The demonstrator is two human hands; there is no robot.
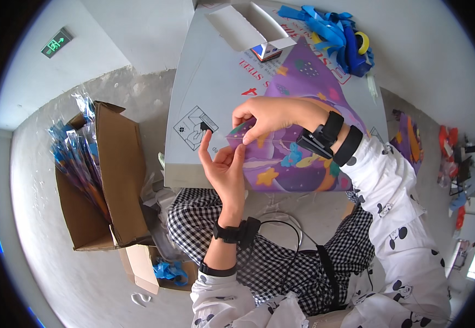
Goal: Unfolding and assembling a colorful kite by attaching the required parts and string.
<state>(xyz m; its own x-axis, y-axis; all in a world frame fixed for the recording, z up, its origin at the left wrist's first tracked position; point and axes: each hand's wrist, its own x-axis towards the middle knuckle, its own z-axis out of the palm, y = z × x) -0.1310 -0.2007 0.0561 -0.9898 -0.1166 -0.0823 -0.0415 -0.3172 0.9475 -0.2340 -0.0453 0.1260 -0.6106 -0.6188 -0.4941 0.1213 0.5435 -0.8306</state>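
A purple printed sheet of thin cloth or film, patterned with stars and strawberries, lies over the box tabletop and tapers to a point at the far end. My right hand reaches across it from the right, thumb and forefinger pinched on its left corner. Just below, my left hand has its forefinger raised, while the thumb and curled fingers close at the same corner. What lies between those left fingers is partly hidden. A thin pale line, thread or seam, runs rightward from the pinch.
The work surface is a large grey printed box. On it stand an open white carton and a heap of blue strips with a yellow tape roll. At left, a brown cardboard box holds several plastic-wrapped packs.
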